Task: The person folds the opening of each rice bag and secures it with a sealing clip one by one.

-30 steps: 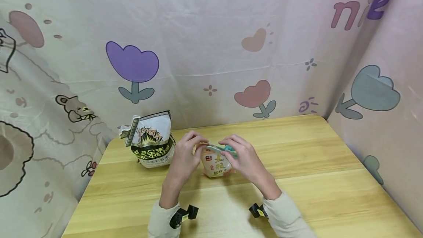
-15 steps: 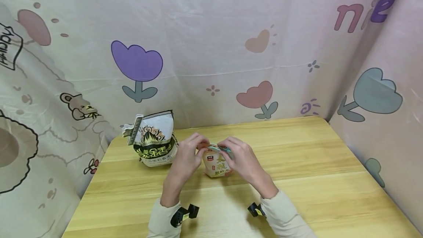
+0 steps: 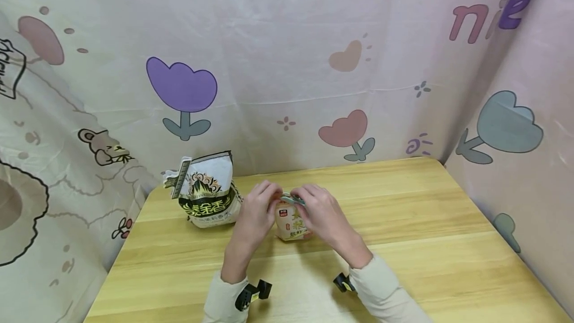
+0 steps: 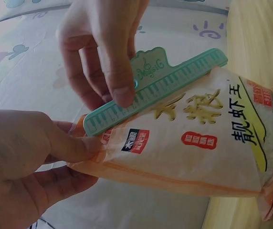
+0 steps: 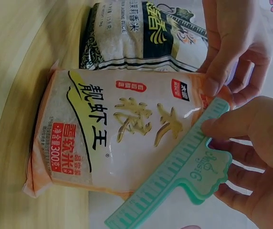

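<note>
A small orange-and-white rice bag (image 4: pixel 170 152) stands on the table between both hands. My left hand (image 3: pixel 255 213) pinches its upper corner between thumb and fingers, plainest in the left wrist view. My right hand (image 3: pixel 324 213) pinches a mint-green bag clip (image 5: pixel 174 164) with a piano-key pattern, thumb on the near side. The clip lies slantwise across the bag's upper part, one end close to my left fingertips. Whether its jaws grip the bag fully cannot be told. In the head view, the hands hide much of the clip and the bag's top.
A larger white-and-black rice bag (image 3: pixel 208 201) stands to the left of the small one. A black-and-white keyboard-pattern clip (image 3: pixel 181 178) sits on its upper left edge. The wooden table (image 3: pixel 426 243) meets a printed cloth (image 3: pixel 269 64) at the back and sides.
My right hand has shifted slightly left, closer to my left hand, with the clip. Less of the clip shows in the head view. The larger bag stays in place.
</note>
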Motion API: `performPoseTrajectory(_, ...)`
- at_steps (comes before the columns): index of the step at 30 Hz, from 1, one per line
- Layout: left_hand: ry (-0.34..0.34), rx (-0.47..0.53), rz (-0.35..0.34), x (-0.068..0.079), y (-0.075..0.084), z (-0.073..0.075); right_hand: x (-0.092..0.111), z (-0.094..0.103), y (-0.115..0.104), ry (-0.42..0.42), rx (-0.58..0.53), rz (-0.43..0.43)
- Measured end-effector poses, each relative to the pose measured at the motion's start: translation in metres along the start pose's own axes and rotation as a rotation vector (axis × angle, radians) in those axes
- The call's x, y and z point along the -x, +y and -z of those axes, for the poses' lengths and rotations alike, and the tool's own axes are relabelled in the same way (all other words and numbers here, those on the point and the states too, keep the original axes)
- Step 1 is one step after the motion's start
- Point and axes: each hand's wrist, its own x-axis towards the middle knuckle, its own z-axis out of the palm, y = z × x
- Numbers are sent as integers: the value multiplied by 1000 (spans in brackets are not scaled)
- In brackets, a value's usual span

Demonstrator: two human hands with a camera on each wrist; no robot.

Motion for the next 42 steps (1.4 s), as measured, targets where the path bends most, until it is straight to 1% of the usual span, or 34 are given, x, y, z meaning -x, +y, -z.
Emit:
performPoseTrajectory(8, 20, -33, 19, 2, 1, -2, -1, -3, -2, -21, 38, 12)
performPoseTrajectory(16, 35, -52, 9, -3, 0, -7, -5, -2, 3, -16, 46, 13)
performPoseTrajectory(22, 50, -63, 1, -4, -3, -12, -7, -3, 7, -27, 44, 16)
performPoseTrajectory(26, 66, -70, -1, -5, -7, -13, -11, -5, 10, -36, 36, 21)
performPoseTrajectory(34, 84, -54, -42, -12, -18, -18, -18, -8, 17, -34, 23, 20)
performPoseTrajectory(42, 109, -23, -38, -21, -31, -21, -30, -15, 25, -37, 18, 30)
